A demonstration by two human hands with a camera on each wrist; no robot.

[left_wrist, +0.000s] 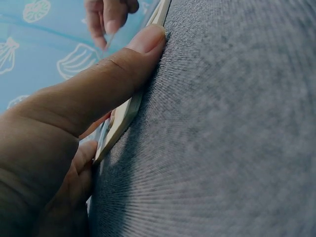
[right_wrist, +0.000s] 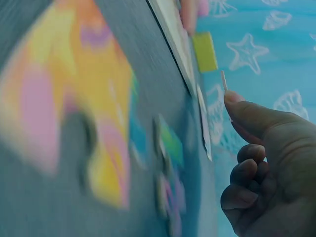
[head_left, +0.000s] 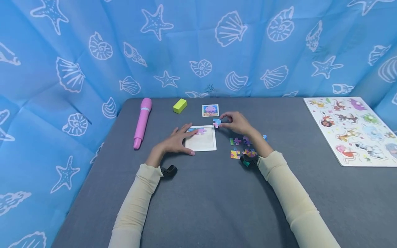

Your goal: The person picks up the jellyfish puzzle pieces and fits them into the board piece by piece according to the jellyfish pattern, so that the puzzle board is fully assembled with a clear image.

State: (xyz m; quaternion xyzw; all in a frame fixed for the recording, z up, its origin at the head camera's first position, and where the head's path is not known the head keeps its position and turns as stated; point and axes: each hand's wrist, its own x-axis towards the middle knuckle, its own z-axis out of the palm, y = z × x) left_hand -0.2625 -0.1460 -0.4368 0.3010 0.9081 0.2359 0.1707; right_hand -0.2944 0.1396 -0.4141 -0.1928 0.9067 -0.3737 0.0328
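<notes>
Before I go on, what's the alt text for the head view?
The right hand pinches a blue-and-pink puzzle piece near the top right corner of a white tray, while the left hand rests on its left side. Loose pieces lie right of the tray, and a small picture card lies beyond it.

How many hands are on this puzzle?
2: the left hand is at the frame's left side; the right hand pinches a piece by its far right corner.

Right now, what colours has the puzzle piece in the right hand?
The puzzle piece is blue and pink, clearest in the head view.
</notes>
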